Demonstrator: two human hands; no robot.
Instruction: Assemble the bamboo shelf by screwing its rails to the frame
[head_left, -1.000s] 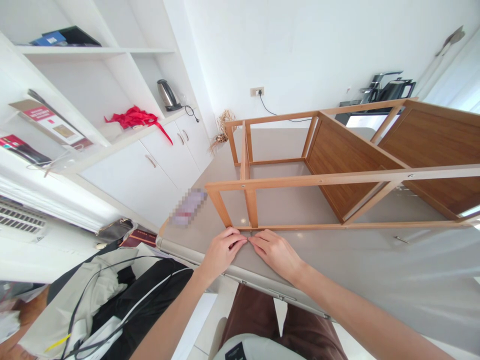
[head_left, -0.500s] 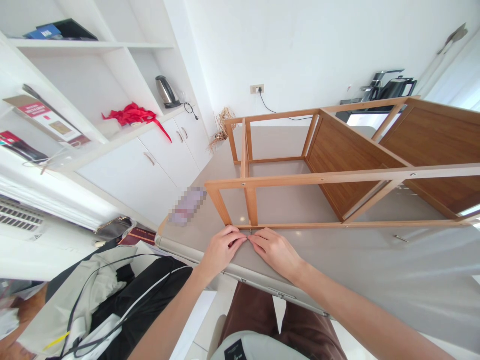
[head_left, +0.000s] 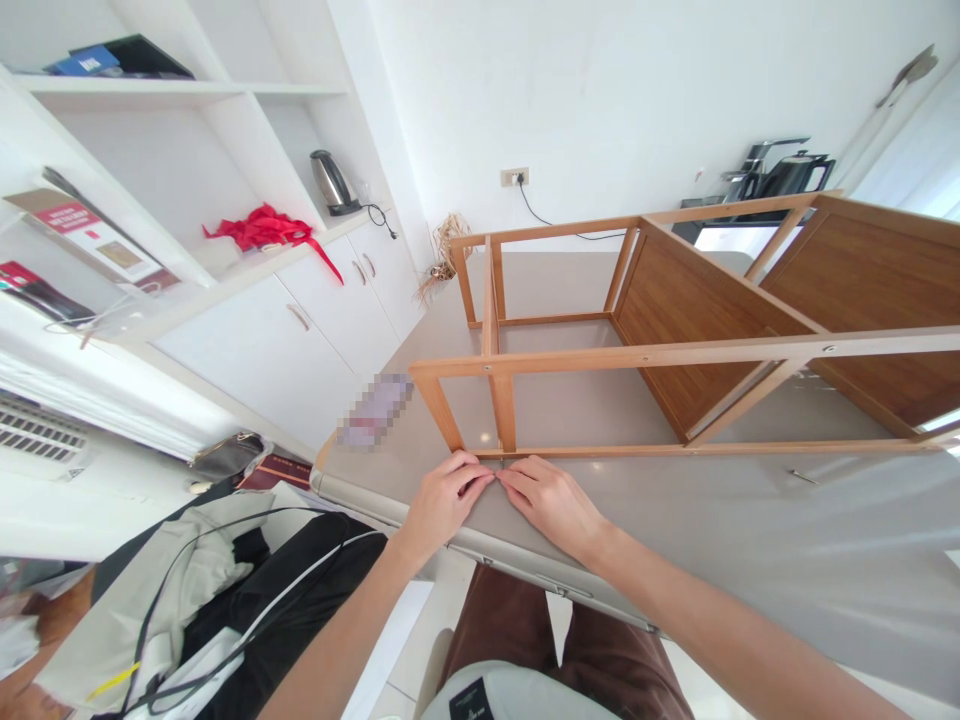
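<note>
A wooden shelf frame (head_left: 570,357) lies on its side on the grey table (head_left: 675,510). At the lower rail near its left end, my left hand (head_left: 444,500) and my right hand (head_left: 551,505) meet with fingertips pinched together. Something small and thin stands between the fingertips against the rail, perhaps a screw; it is too small to name surely. Both hands are closed, with the fingers bent and pressed close. To the right, a small metal hex key or bolt (head_left: 802,477) lies on the table beside the frame.
White cabinets and shelves (head_left: 315,320) stand at the left, with a kettle (head_left: 334,185) and red ribbon (head_left: 262,230) on them. Clothes and cables (head_left: 247,590) are heaped left of the table. A blurred packet (head_left: 375,410) lies near its left edge. Dried stalks (head_left: 448,250) stand behind.
</note>
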